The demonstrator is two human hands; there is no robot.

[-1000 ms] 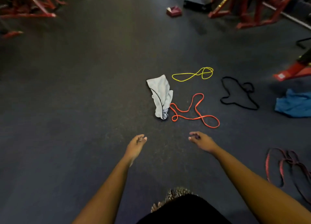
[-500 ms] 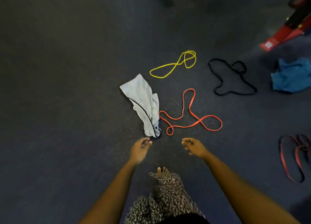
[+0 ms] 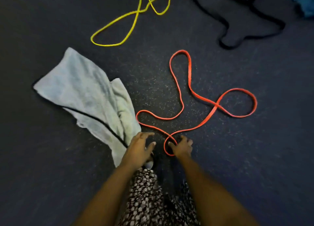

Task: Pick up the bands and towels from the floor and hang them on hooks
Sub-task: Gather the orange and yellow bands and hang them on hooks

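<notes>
The floor [image 3: 51, 183] was covered in dark speckled matting, and the bands and towels were all lying on it. A pale towel [image 3: 88, 96] with a dark edge seam was spread out crumpled at the left, with its narrow end drawn toward the person. Just to its right an orange band [image 3: 210, 114] was laid out in several twisted loops, one bend touching the towel's edge. Farther off, a yellow band [image 3: 108, 45] was seen twisted into a figure of eight, and a black band [image 3: 227, 44] was seen to its right, well apart from the orange one. A corner of a blue towel [image 3: 304, 3] was cut off by the upper right edge.

The left hand [image 3: 141, 146] was held over the towel's near end with fingers straight and spread wide; nothing was gripped by it. The right hand [image 3: 182, 146] was placed at the nearest small loop of the orange band, with one digit inside the loop; whether the band was pinched could not be told. A patterned garment [image 3: 146, 200] was seen between the forearms.
</notes>
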